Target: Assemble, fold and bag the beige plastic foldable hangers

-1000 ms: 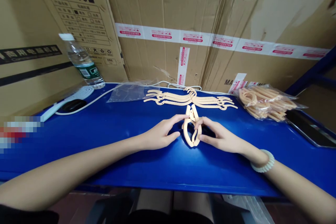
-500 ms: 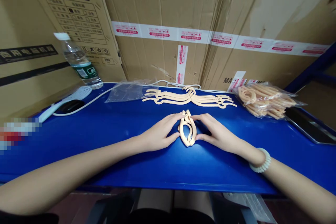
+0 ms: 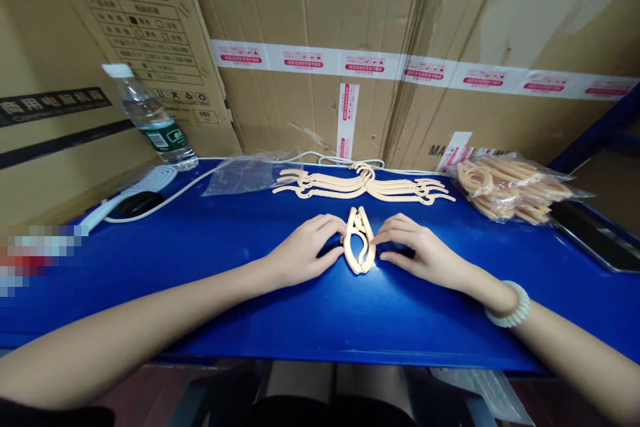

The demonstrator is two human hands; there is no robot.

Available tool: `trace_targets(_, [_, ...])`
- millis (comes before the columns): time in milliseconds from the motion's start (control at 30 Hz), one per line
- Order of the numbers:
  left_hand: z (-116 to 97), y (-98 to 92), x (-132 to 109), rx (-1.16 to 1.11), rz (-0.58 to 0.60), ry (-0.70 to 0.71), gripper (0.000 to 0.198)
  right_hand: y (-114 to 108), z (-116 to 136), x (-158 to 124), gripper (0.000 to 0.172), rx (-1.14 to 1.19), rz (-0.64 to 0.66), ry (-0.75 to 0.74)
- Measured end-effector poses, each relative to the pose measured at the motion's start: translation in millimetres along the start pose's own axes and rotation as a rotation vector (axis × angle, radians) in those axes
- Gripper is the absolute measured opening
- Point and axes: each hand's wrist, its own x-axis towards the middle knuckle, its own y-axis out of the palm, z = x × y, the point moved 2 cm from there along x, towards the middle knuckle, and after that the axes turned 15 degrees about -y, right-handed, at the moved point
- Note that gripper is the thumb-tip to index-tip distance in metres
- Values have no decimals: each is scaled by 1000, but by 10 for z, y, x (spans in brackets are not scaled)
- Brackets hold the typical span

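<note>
A folded beige plastic hanger (image 3: 359, 249) lies on the blue table (image 3: 320, 320) between my two hands. My left hand (image 3: 305, 252) rests on the table at its left side, fingers curled, fingertips and thumb touching the hanger. My right hand (image 3: 420, 250) sits at its right side, fingers bent, fingertips against the hanger. A white bead bracelet (image 3: 510, 310) is on my right wrist. Behind the hanger lies a flat stack of unfolded beige hangers (image 3: 363, 187).
A clear bag of more hangers (image 3: 510, 188) lies at the right, with a dark tray (image 3: 595, 237) beyond it. An empty clear bag (image 3: 245, 175), a water bottle (image 3: 150, 120), a white cable and a dark mouse (image 3: 135, 203) are at the left. Cardboard boxes (image 3: 350, 33) wall the back.
The hanger has been pressed down from tilted in my fingers to lying flat and folded on the table. Both hands have stayed at its sides, fingers curling closer.
</note>
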Motion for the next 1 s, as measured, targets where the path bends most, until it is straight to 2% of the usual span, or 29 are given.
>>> trace_targets(267, [19, -3, 8, 25, -14, 12, 25, -7, -20, -41, 25, -44, 6, -9])
trace_targets(567, [54, -24, 21, 59, -45, 46, 21, -34, -31, -43, 30, -45, 44, 13])
trace_targets(867, [75, -37, 23, 104, -31, 13, 26, -57, -30, -49, 35, -46, 78, 39])
trace_targets(1000, [84, -90, 42, 49, -31, -38, 28, -167, -81, -81, 35, -130, 57, 50])
